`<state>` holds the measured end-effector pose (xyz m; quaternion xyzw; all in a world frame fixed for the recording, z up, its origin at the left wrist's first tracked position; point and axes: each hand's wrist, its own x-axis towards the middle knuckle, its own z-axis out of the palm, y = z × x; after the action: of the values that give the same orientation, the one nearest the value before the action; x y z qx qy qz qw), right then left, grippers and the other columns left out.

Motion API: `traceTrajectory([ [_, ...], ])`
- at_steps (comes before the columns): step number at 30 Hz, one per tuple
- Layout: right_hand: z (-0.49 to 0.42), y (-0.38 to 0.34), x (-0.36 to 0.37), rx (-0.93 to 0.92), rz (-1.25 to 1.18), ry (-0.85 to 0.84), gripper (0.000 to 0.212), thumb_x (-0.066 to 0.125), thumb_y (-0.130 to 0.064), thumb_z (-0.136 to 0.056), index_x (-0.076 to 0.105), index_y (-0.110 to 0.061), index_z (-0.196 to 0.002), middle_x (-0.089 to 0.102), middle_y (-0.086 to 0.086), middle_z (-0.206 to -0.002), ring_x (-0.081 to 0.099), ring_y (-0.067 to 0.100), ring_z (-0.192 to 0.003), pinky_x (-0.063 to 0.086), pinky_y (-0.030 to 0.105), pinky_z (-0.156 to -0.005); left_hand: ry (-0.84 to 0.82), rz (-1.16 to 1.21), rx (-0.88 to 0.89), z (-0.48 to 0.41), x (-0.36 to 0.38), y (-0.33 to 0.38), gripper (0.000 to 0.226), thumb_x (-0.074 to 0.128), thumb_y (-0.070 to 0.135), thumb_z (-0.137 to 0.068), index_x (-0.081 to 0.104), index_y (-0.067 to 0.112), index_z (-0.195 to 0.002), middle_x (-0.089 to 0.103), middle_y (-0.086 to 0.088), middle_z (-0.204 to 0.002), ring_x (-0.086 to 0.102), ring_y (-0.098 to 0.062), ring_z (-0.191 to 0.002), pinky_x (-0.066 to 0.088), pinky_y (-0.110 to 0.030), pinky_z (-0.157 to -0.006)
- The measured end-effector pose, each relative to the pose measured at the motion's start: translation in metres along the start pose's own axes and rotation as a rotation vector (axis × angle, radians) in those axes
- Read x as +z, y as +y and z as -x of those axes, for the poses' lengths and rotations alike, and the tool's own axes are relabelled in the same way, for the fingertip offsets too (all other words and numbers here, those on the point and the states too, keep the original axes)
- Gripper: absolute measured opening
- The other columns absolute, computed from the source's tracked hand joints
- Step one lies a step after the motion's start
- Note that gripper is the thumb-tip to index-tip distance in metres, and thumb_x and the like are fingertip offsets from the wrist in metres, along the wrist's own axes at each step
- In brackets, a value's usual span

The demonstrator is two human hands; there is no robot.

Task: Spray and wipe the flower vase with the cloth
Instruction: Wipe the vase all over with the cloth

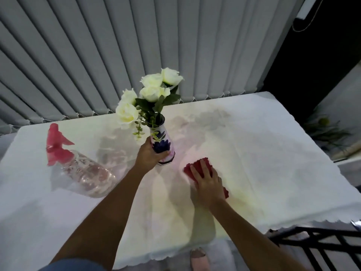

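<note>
A white flower vase (pixel 163 139) with blue flower patterns stands upright near the middle of the table and holds white roses (pixel 148 94). My left hand (pixel 149 156) grips the vase low on its left side. A red cloth (pixel 197 168) lies flat on the table to the right of the vase. My right hand (pixel 208 182) rests on top of the cloth, fingers spread over it, covering most of it. A clear spray bottle (pixel 86 173) with a pink trigger head stands at the left.
The table (pixel 263 153) wears a white cloth with scalloped edges. Grey vertical blinds (pixel 136 45) hang close behind it. A black metal frame (pixel 322 245) stands at the front right corner. A pink slipper (pixel 199 259) shows below the front edge.
</note>
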<state>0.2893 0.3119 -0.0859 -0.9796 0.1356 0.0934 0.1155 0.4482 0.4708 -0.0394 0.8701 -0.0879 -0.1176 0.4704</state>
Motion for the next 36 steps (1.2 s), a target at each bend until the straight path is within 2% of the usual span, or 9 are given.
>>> traceTrajectory([
  [3, -0.013, 0.007, 0.007, -0.030, 0.069, 0.074, 0.068, 0.059, -0.024, -0.086, 0.029, -0.032, -0.147, 0.023, 0.017, -0.156, 0.044, 0.045, -0.120, 0.045, 0.047, -0.094, 0.047, 0.022, 0.009, 0.003, 0.000, -0.001, 0.077, 0.084, 0.040, -0.056, 0.054, 0.013, -0.121, 0.067, -0.003, -0.115, 0.060, -0.017, -0.098, 0.044, -0.028, -0.085],
  [6, -0.027, 0.016, 0.013, -0.047, 0.043, 0.079, 0.064, 0.047, -0.014, -0.086, 0.030, -0.031, -0.146, 0.029, 0.015, -0.154, 0.047, 0.041, -0.120, 0.042, 0.042, -0.091, 0.075, 0.049, 0.029, 0.009, 0.000, 0.002, 0.077, 0.085, 0.044, -0.050, 0.056, 0.012, -0.114, 0.070, -0.004, -0.108, 0.065, -0.022, -0.096, 0.049, -0.031, -0.084],
  [10, -0.030, 0.013, -0.009, 0.033, -0.458, 0.273, 0.050, 0.044, 0.002, -0.090, 0.051, -0.017, -0.136, 0.052, 0.014, -0.137, 0.056, 0.036, -0.113, 0.041, 0.031, -0.099, 0.115, 0.096, 0.050, 0.016, -0.011, 0.023, 0.060, 0.088, 0.021, -0.064, 0.056, 0.011, -0.114, 0.066, 0.001, -0.100, 0.062, -0.014, -0.087, 0.045, -0.018, -0.073],
  [13, -0.023, -0.013, -0.053, 0.083, -0.962, 0.314, 0.050, 0.039, -0.003, -0.097, 0.059, -0.041, -0.123, 0.069, 0.005, -0.091, 0.064, 0.024, -0.067, 0.053, 0.029, -0.063, 0.062, 0.399, 0.064, 0.019, -0.030, 0.054, 0.055, 0.080, 0.005, -0.073, 0.052, 0.015, -0.119, 0.066, 0.002, -0.105, 0.065, 0.003, -0.083, 0.050, -0.009, -0.071],
  [18, -0.011, -0.069, -0.150, -0.093, -1.558, 0.451, 0.059, 0.033, -0.004, -0.100, 0.059, -0.057, -0.108, 0.046, 0.012, -0.068, 0.035, 0.031, -0.054, 0.039, 0.041, -0.051, 0.075, 0.661, 0.093, 0.024, -0.075, 0.119, 0.046, 0.071, 0.010, -0.083, 0.048, 0.023, -0.120, 0.064, 0.011, -0.105, 0.064, -0.012, -0.096, 0.056, -0.045, -0.083],
  [21, -0.011, -0.094, -0.187, -0.237, -1.521, 0.572, 0.052, 0.038, -0.009, -0.099, 0.052, -0.052, -0.123, 0.057, 0.008, -0.081, 0.046, 0.025, -0.061, 0.049, 0.039, -0.055, 0.058, 0.651, 0.129, 0.036, -0.107, 0.155, 0.039, 0.070, 0.020, -0.084, 0.049, 0.031, -0.115, 0.062, 0.012, -0.108, 0.062, -0.016, -0.098, 0.059, -0.049, -0.073],
  [26, 0.001, -0.129, -0.208, -0.424, -1.049, 0.836, 0.048, 0.039, -0.036, -0.096, 0.034, -0.042, -0.143, 0.034, -0.009, -0.151, 0.040, 0.009, -0.131, 0.039, 0.037, -0.108, 0.035, 0.678, 0.177, 0.061, -0.137, 0.197, 0.054, 0.068, 0.052, -0.074, 0.052, 0.029, -0.121, 0.064, 0.003, -0.120, 0.065, -0.019, -0.104, 0.060, -0.050, -0.065],
  [33, 0.012, -0.143, -0.246, -0.365, -0.846, 0.966, 0.042, 0.030, -0.052, -0.094, 0.036, -0.049, -0.136, 0.038, -0.007, -0.150, 0.035, 0.014, -0.109, 0.023, 0.008, -0.087, -0.072, 0.737, 0.198, 0.088, -0.147, 0.218, 0.058, 0.060, 0.057, -0.075, 0.050, 0.033, -0.127, 0.063, 0.004, -0.122, 0.060, -0.020, -0.111, 0.058, -0.054, -0.076],
  [36, 0.010, -0.138, -0.262, -0.407, -0.935, 0.928, 0.037, 0.039, -0.042, -0.098, 0.049, -0.043, -0.133, 0.048, -0.008, -0.144, 0.044, 0.012, -0.114, 0.029, 0.013, -0.100, -0.058, 0.812, 0.186, 0.093, -0.149, 0.223, 0.043, 0.063, 0.044, -0.083, 0.054, 0.032, -0.123, 0.062, 0.003, -0.123, 0.058, -0.024, -0.112, 0.058, -0.049, -0.070],
])
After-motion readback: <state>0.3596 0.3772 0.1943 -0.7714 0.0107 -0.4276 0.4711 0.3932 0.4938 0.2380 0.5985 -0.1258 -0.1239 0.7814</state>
